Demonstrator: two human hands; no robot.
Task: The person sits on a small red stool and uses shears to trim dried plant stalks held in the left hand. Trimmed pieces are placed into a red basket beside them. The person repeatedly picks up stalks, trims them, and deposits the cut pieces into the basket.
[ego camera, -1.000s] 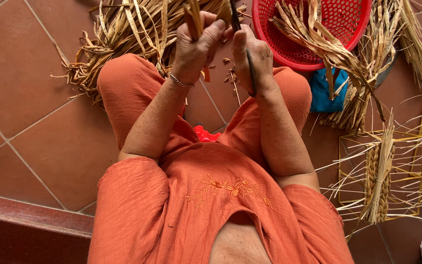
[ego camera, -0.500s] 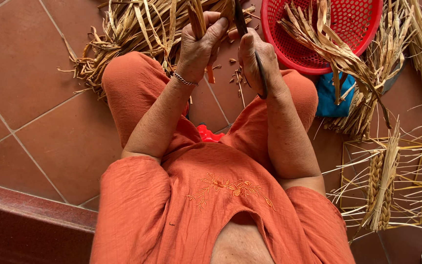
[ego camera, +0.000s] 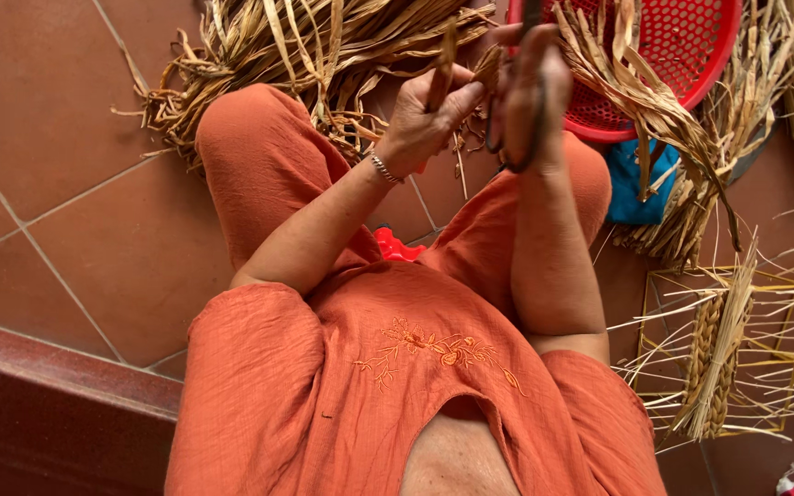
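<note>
I sit in orange clothes with both hands raised over my knees. My left hand [ego camera: 423, 115], with a thin bracelet at the wrist, pinches a dried straw strip [ego camera: 444, 57] that stands upright. Close to its right, my right hand [ego camera: 533, 87] grips dark scissors [ego camera: 509, 152], their handle loops below the fingers and the blade pointing up. The two hands nearly touch. A small bunch of dried fibres [ego camera: 487, 69] sits between them.
A pile of dried leaves [ego camera: 314, 46] lies on the tiled floor ahead. A red mesh basket [ego camera: 691, 55] with straw draped over its rim stands at the upper right, with a blue cloth [ego camera: 631, 179] below it. A partly woven straw frame [ego camera: 723, 349] lies at right. A dark red step [ego camera: 57, 413] runs at lower left.
My hands have drawn closer together and the scissors have swung from pointing down to nearly upright beside the strip. The view has shifted slightly.
</note>
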